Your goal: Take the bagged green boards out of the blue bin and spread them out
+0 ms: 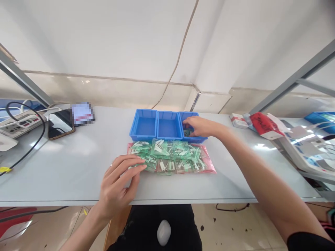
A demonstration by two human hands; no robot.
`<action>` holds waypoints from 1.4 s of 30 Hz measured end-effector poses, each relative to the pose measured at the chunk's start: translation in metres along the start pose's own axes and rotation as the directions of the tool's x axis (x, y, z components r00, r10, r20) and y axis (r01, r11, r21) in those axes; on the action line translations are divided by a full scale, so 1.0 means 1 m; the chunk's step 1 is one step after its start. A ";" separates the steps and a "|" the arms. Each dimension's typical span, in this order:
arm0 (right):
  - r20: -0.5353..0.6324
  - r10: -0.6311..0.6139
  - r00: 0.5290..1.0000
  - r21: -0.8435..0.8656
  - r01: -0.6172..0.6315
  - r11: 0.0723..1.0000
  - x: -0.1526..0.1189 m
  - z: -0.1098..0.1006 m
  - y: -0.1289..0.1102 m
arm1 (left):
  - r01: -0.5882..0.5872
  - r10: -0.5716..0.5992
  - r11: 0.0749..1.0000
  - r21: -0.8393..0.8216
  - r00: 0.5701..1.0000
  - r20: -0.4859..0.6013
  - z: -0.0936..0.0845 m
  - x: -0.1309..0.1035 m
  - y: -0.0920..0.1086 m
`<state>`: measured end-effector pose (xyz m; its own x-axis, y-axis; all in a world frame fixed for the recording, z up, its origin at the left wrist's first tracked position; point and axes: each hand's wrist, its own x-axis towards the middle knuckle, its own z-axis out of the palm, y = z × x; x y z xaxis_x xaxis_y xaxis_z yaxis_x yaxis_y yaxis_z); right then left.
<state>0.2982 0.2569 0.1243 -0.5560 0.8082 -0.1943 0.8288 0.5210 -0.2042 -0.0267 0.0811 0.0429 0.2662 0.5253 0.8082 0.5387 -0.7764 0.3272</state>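
Note:
My right hand (pixel 197 126) reaches into the right one of three blue bins (pixel 204 139). Its fingers curl around a small greenish packet (pixel 187 132), partly hidden by the hand. At the left end of a pile of small clear-green packets (pixel 170 160), my left hand (pixel 120 179) hovers with fingers stretched and the thumb apart, fingertips close to the nearest packets. White strips and thin metal-looking pieces show through the plastic. The packets lie on a pink plastic bag (pixel 209 164), directly in front of the bins. Nothing shows inside the left bin (pixel 144 127) or the middle bin (pixel 169 129).
On the left of the white table (pixel 65 167) are a phone (pixel 61 123), a blurred-out item (pixel 82 113) and a power strip (pixel 21 120) with cables. To the right stand a small white box (pixel 238 120), a red box (pixel 265 126) and a white tray (pixel 306 150). Grey metal posts flank the table.

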 end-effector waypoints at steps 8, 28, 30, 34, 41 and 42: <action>-0.040 -0.002 0.999 0.042 0.004 0.999 -0.004 -0.013 0.005 | 0.006 -0.005 1.000 0.008 0.992 -0.123 -0.002 -0.007 0.001; -0.743 -0.389 0.544 -0.140 0.442 0.886 -0.041 0.034 -0.098 | 0.123 -0.119 0.992 0.032 0.987 -0.110 0.011 0.024 0.007; -0.704 -0.512 0.491 -0.328 0.414 0.849 -0.046 0.047 -0.096 | 0.077 -0.075 0.995 0.069 0.996 -0.037 0.011 0.015 0.007; -0.507 -0.659 0.556 -0.498 0.435 0.750 -0.059 0.070 -0.091 | 0.064 -0.068 0.993 0.100 0.997 0.046 0.010 -0.003 0.005; -0.528 -0.620 0.580 -0.411 0.465 0.784 -0.087 0.090 -0.088 | 0.059 -0.074 0.981 0.186 0.995 0.072 0.007 -0.011 0.014; -0.523 -0.623 0.581 -0.412 0.467 0.782 -0.090 0.094 -0.090 | 0.056 -0.072 0.979 0.198 0.995 0.075 0.007 -0.012 0.017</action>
<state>0.2681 0.1116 0.0703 -0.8061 0.2890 0.5165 0.4149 0.8982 0.1449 -0.0153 0.0642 0.0352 0.2860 0.6044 0.7436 0.7000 -0.6617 0.2685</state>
